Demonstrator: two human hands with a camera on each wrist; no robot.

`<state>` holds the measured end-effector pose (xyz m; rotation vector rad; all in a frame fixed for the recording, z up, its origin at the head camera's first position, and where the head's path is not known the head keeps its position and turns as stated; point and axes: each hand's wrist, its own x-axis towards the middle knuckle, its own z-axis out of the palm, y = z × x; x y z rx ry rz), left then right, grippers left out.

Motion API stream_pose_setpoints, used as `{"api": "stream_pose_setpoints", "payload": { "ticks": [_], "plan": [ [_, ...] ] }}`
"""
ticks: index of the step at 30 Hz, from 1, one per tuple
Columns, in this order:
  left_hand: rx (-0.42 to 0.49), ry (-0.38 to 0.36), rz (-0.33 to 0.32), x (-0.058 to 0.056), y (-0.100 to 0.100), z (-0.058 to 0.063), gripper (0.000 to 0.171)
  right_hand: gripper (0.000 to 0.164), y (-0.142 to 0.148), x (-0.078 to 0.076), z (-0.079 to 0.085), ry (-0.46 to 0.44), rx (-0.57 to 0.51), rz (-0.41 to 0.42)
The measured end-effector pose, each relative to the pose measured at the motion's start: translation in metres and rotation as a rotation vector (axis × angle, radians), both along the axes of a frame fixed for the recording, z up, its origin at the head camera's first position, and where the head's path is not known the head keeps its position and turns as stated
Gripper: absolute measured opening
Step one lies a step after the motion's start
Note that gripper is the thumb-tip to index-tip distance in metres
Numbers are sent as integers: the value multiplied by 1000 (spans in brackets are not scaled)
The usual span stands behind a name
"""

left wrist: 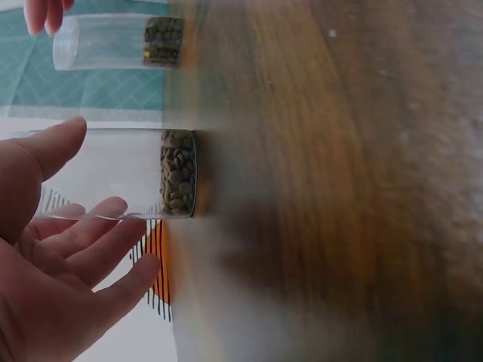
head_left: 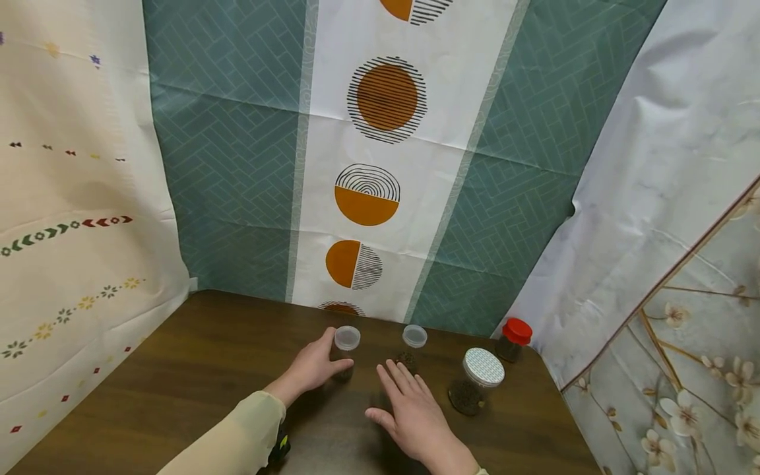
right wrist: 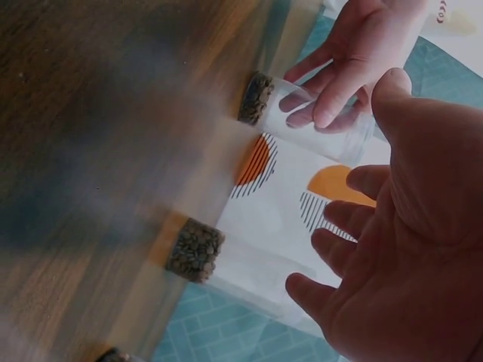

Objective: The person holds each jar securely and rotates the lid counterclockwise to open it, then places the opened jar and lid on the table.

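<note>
Wood-grain tabletop. Left hand, fingers grasping clear jar near far edge; right hand released, fingers extended, near second jar. Left wrist view resolves pellets at jar bases; red lid, far right corner: head view only.

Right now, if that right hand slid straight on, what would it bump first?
Probably the clear-lidded jar of brown pellets just beyond the right hand. Depth is unclear, so it might slip past.
</note>
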<state>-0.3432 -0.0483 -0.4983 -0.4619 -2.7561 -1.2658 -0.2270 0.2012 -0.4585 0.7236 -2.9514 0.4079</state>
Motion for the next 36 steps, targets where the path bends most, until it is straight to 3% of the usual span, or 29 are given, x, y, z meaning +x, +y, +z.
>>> {"api": "stream_pose_setpoints", "payload": {
  "ticks": [15, 25, 36],
  "plan": [
    [-14, 3, -43, 23, -8, -1, 66, 85, -3, -4, 4, 19, -60, 1],
    [-69, 77, -122, 35, -11, 5, 56, 81, -6, -5, 8, 16, -102, -1],
    [-109, 103, -157, 49, -11, 9, 53, 80, -8, -7, 7, -10, -142, -43]
  ]
}}
